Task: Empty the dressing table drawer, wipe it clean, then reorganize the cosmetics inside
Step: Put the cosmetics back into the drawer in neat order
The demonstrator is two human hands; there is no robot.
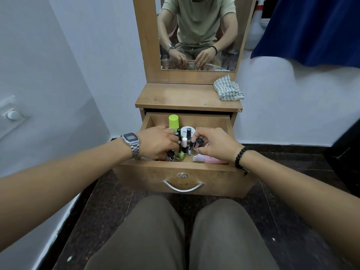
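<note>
The left hand, a metal watch on its wrist, reaches into the open drawer with fingers curled down among the small bottles standing upright there; whether it grips one I cannot tell. Behind them stands a lime-capped bottle beside a round white tin. The right hand, wearing a black bead bracelet, pinches a dark-capped nail polish bottle over a pink packet. A checked cloth lies on the tabletop's right corner.
</note>
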